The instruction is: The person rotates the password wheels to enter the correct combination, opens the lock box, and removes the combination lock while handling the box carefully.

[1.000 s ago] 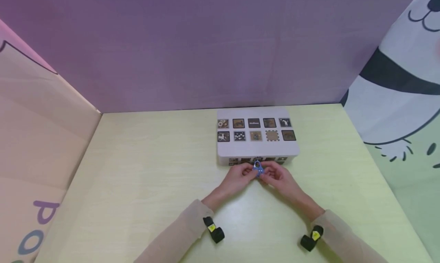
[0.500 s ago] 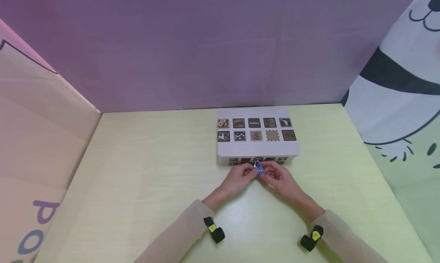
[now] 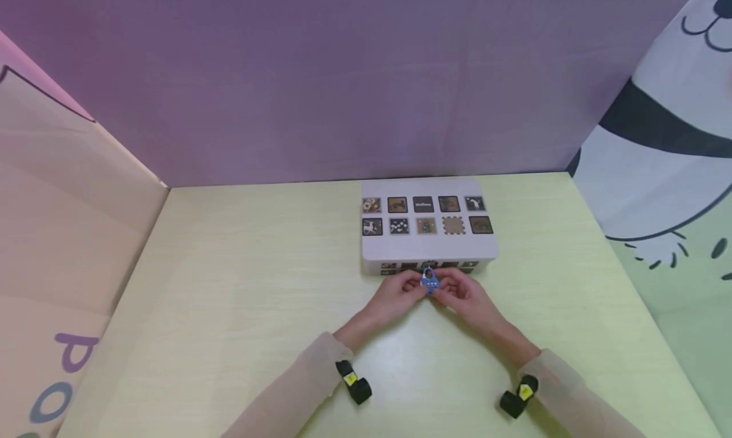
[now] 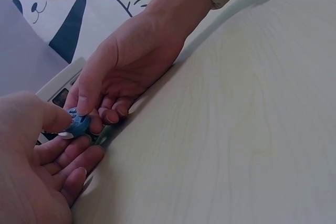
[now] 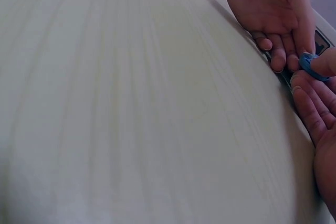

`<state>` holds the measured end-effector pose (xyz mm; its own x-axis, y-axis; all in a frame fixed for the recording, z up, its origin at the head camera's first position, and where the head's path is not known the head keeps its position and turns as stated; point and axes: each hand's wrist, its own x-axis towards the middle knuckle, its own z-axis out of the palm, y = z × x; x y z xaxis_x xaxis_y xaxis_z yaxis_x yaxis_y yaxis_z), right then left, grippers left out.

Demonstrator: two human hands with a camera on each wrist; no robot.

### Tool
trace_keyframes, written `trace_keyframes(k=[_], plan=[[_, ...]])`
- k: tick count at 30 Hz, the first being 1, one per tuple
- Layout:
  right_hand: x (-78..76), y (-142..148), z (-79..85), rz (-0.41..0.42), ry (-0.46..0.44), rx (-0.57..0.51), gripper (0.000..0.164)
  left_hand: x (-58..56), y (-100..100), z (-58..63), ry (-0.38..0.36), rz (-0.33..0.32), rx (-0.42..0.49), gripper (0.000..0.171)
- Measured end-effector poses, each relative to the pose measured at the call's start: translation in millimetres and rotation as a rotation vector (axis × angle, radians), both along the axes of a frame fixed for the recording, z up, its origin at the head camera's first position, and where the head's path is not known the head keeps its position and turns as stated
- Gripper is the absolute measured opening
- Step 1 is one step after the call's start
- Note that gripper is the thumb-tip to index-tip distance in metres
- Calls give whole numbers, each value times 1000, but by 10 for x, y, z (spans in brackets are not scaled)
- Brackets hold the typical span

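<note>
A small blue combination padlock [image 3: 430,281] with a row of white dials is held between both hands, close to the front of a white box [image 3: 429,249]. My left hand [image 3: 394,296] pinches its left side between thumb and fingers. On the other side my right hand [image 3: 467,301] grips it the same way. The left wrist view shows the padlock [image 4: 77,123] with both thumbs against it. In the right wrist view only an edge of the padlock [image 5: 310,65] shows, partly covered by a thumb.
Small square pictures cover the box's lid and front. It rests on a pale wooden table [image 3: 257,285], near the back edge. A purple cloth [image 3: 320,82] hangs behind, with printed panels at left and right. Each wrist wears a black strap with a camera.
The left thumb has shifted slightly, so more of the padlock's dial row shows now. Both hands and the box otherwise stay in place.
</note>
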<state>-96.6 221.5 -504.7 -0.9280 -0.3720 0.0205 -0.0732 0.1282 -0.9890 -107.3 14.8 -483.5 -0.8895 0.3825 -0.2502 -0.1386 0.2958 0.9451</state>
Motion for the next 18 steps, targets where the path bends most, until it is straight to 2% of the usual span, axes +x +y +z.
trace_keyframes(k=[8,18], plan=[[2,5,-3,-5,-14,-5,40,2,11,-19,17,5,-14,25],[-2,8,-8,6,-2,-11,39,14,38,-20,34,11,9,21]])
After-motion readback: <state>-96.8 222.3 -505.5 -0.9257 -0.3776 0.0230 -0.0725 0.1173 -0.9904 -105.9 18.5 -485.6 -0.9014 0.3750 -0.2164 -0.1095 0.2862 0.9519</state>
